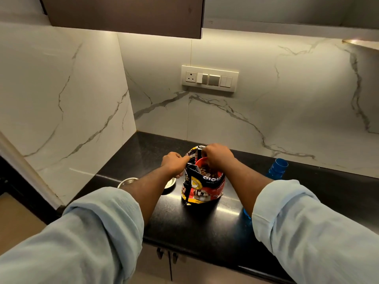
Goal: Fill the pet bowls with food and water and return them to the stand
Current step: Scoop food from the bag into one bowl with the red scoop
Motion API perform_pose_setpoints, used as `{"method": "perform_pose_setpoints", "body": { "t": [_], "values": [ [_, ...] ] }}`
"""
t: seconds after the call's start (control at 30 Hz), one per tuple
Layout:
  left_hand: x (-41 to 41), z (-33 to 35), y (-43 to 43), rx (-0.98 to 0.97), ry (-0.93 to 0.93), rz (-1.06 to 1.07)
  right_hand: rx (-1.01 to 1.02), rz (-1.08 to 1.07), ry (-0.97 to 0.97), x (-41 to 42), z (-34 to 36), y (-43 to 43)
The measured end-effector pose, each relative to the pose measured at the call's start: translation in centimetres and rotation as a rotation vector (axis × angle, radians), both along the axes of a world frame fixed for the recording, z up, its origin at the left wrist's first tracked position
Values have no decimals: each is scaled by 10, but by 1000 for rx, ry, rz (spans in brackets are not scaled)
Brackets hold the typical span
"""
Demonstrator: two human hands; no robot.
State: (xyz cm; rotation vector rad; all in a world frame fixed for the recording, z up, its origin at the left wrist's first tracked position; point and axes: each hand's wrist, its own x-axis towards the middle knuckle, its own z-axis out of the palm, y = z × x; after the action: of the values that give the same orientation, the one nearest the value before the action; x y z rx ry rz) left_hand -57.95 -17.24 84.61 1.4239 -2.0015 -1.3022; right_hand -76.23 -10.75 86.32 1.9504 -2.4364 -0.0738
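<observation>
The walls are covered with white marble-look panels with grey veins, and they meet in a corner in the left centre of the frame. A dark brown upper cabinet hangs at the top of the frame, and warm light shines from under it onto the panels. A cream switch plate with one socket and several switches sits on the back wall, in the middle of the frame. The desk in the lower centre is black polished stone and reflects the light. Under its front edge, lower cabinet doors with dark handles are visible. A brownish floor shows at the lower left.
</observation>
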Motion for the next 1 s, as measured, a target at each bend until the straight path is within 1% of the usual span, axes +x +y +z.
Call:
{"method": "perform_pose_setpoints", "body": {
  "t": [0.1,0.27,0.37,0.43,0.5,0.57,0.6,0.7,0.77,0.8,0.9,1.0],
  "values": [
    [0,2,0,0,4,10,-126,80,30,-1,9,3],
    [-1,6,4,1,8,17,-324,268,193,6,15,14],
    [-1,7,7,2,-4,20,-366,380,232,16,6,21],
    [-1,5,8,23,4,26,-354,421,234,22,-1,24],
    [0,3,10,49,21,39,-308,433,191,27,-3,24],
    [2,2,12,108,44,66,-236,388,112,31,0,23],
    [4,2,13,153,60,80,-199,332,60,32,1,22],
    [3,-1,18,285,50,66,-111,52,-70,27,4,21],
    [2,-1,19,318,3,38,-38,-101,-141,23,4,21],
    [3,-1,19,327,-7,31,12,-144,-162,21,4,21],
    [5,4,19,360,-12,7,190,-140,-179,17,7,19],
    [7,8,18,387,-1,-35,298,-148,-336,6,15,16]
  ]
}}
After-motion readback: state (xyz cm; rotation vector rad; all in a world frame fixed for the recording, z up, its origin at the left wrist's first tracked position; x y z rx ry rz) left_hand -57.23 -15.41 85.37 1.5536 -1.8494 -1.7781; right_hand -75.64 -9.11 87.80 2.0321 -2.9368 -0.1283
